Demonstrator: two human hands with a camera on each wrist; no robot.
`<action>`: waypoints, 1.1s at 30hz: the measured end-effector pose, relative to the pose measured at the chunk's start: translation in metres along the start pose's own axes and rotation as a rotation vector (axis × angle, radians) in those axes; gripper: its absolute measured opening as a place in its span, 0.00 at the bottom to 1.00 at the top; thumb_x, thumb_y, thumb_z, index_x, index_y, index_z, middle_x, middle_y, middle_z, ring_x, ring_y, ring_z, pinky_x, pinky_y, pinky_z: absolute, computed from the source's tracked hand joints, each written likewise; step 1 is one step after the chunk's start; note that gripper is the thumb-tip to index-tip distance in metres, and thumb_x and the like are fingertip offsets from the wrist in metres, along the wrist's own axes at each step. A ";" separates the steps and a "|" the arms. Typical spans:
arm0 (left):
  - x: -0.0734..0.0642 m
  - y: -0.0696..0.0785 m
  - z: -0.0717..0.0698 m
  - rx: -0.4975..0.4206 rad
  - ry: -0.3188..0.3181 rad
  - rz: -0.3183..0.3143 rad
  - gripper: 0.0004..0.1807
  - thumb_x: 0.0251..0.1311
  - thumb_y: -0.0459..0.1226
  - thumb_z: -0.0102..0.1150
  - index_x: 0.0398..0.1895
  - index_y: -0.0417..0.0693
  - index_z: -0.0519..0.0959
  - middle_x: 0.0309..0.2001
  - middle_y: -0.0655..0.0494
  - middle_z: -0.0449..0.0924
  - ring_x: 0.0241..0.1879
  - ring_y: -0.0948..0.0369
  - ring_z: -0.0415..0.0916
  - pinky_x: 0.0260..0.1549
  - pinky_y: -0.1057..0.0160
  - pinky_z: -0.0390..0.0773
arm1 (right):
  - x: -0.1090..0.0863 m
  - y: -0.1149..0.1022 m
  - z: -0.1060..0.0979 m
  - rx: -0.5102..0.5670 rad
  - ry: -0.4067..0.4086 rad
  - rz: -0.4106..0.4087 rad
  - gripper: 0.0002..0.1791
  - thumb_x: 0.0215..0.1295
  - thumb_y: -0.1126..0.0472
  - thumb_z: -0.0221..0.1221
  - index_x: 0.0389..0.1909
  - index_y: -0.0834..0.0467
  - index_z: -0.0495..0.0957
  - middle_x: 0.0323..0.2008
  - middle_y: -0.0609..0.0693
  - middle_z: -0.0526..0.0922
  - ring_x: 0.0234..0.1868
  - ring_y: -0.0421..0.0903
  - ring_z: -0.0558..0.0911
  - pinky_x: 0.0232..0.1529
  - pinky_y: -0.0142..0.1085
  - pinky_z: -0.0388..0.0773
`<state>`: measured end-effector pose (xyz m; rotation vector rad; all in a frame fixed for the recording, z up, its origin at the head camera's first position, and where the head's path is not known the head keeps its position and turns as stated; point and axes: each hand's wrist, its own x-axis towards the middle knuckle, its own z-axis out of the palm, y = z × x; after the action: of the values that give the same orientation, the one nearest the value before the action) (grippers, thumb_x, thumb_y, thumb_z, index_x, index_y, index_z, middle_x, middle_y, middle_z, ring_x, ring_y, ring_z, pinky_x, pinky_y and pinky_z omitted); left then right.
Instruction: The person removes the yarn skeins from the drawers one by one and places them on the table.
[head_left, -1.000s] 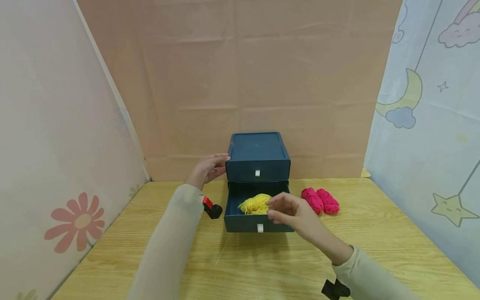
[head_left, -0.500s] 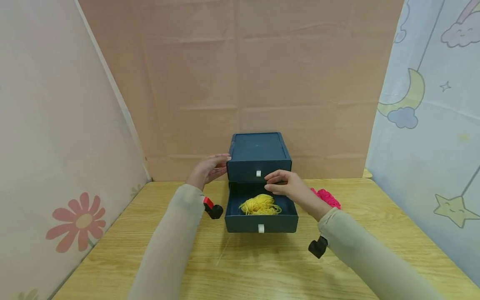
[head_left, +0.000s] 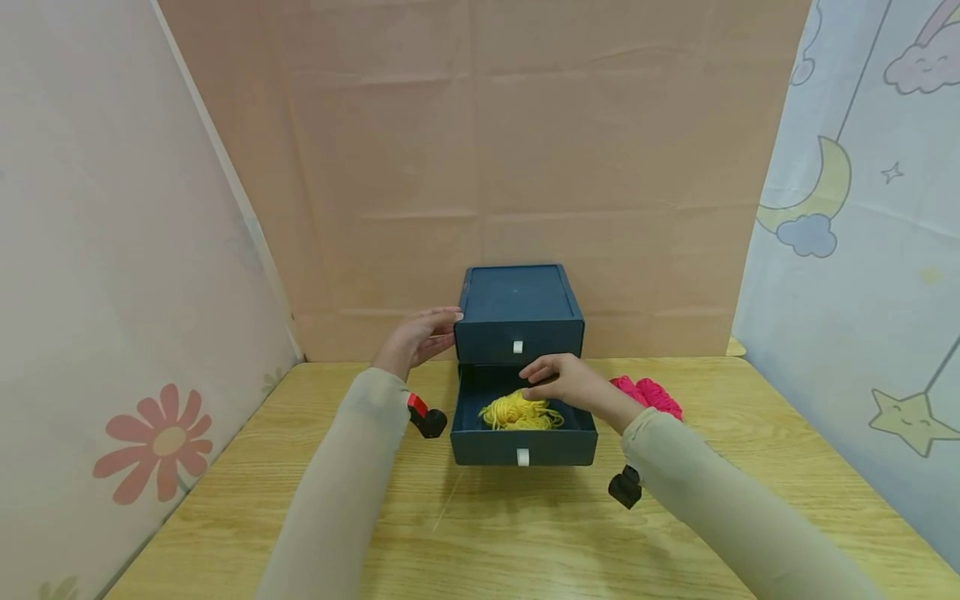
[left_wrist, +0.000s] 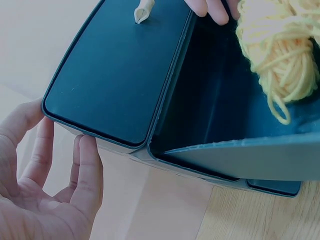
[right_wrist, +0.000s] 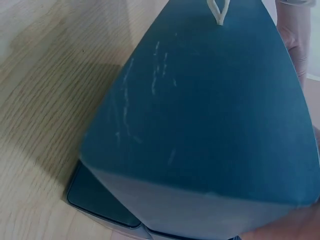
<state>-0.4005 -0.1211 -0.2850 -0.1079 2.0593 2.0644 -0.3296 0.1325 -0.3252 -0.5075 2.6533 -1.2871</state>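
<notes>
A blue cabinet has one drawer out, yellow yarn near its front edge; the right hand, thumb and fingers parted, hangs over it, contact unclear. The left hand, fingers spread, touches the cabinet's upper left corner. Pink yarn lies near the wooden table's far edge, before a peach backdrop

Below the right grip, the lower drawer lies open at the top, but yellow yarn sits right under that grip, drawer floor showing to its left. The upper drawer blocks the way just beyond; on the right, pink yarn partly hides behind the forearm.
</notes>
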 end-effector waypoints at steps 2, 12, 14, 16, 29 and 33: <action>0.000 0.000 0.000 0.001 0.000 0.000 0.20 0.61 0.42 0.64 0.57 0.51 0.78 0.45 0.53 0.77 0.37 0.62 0.79 0.56 0.63 0.77 | 0.001 -0.001 0.000 -0.021 -0.014 0.009 0.20 0.64 0.59 0.63 0.55 0.62 0.77 0.54 0.62 0.78 0.57 0.58 0.76 0.58 0.52 0.76; 0.003 0.001 -0.001 0.002 -0.001 0.002 0.20 0.61 0.42 0.64 0.56 0.51 0.78 0.43 0.54 0.78 0.36 0.63 0.80 0.45 0.69 0.82 | 0.010 -0.002 0.003 -0.052 -0.106 0.105 0.19 0.62 0.62 0.64 0.55 0.61 0.78 0.56 0.62 0.77 0.55 0.54 0.78 0.51 0.47 0.81; 0.004 0.000 -0.001 0.001 -0.003 0.000 0.20 0.61 0.42 0.64 0.57 0.51 0.78 0.43 0.54 0.78 0.36 0.62 0.80 0.47 0.67 0.81 | 0.012 -0.003 0.005 -0.052 -0.115 0.123 0.18 0.62 0.64 0.64 0.54 0.61 0.78 0.55 0.60 0.78 0.50 0.50 0.79 0.44 0.41 0.82; 0.005 0.000 -0.002 -0.004 -0.008 -0.002 0.20 0.61 0.42 0.64 0.57 0.51 0.78 0.43 0.54 0.78 0.36 0.62 0.80 0.52 0.65 0.79 | 0.014 -0.003 0.006 -0.058 -0.115 0.136 0.18 0.62 0.65 0.64 0.53 0.60 0.79 0.53 0.59 0.80 0.44 0.46 0.79 0.36 0.35 0.79; 0.007 0.000 -0.002 -0.013 -0.016 -0.010 0.20 0.61 0.41 0.65 0.56 0.50 0.78 0.43 0.53 0.77 0.36 0.62 0.79 0.57 0.63 0.76 | 0.020 0.000 0.012 -0.081 -0.113 0.142 0.09 0.60 0.69 0.63 0.41 0.60 0.79 0.34 0.52 0.81 0.24 0.41 0.69 0.22 0.29 0.69; 0.006 0.000 -0.002 -0.021 -0.016 -0.012 0.20 0.61 0.41 0.65 0.57 0.50 0.78 0.43 0.53 0.77 0.36 0.62 0.78 0.58 0.62 0.76 | 0.019 0.000 0.011 -0.092 -0.093 0.116 0.08 0.58 0.69 0.65 0.38 0.60 0.79 0.26 0.49 0.78 0.21 0.40 0.67 0.21 0.28 0.68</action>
<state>-0.4067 -0.1226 -0.2861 -0.1067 2.0235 2.0736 -0.3444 0.1168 -0.3318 -0.4086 2.6313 -1.0867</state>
